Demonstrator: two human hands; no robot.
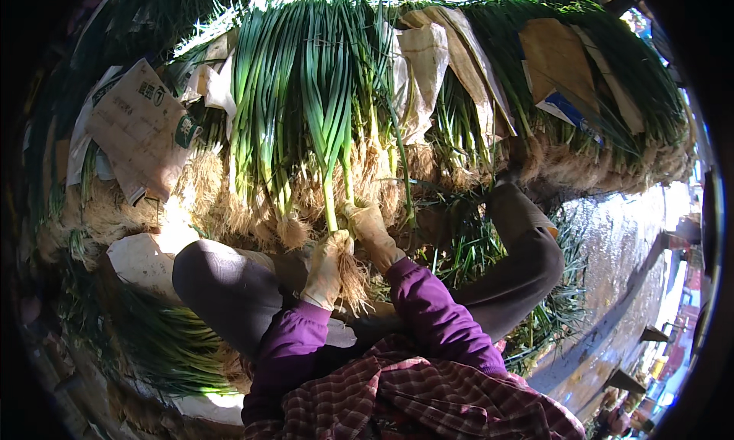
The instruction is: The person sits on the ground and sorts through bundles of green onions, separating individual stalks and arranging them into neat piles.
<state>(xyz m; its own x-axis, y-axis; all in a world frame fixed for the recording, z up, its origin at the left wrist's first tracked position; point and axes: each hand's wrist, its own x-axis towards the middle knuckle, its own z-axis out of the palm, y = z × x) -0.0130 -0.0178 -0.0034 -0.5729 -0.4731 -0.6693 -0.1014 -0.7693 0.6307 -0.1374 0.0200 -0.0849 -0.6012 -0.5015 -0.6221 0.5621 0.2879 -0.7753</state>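
My left hand [325, 268], in a pale soiled glove, is closed around the base of a leek-like plant [328, 196]. Its fibrous roots [352, 276] hang beside the glove, and its green leaves reach away from me over the pile. Just up and to the right, my right hand [373, 230], gloved alike, has its fingers curled on the lower end of a second green stalk [347, 176]. The fingers hide where that stalk ends. Behind both hands lie many similar plants [269, 96], roots towards me.
Paper and woven sacking [137, 124] covers parts of the pile, with a brown sheet [559, 61] at right. My bent knees [223, 291] flank the work. More plants [166, 331] lie at lower left. Loose green leaves [476, 256] litter the ground by my right leg.
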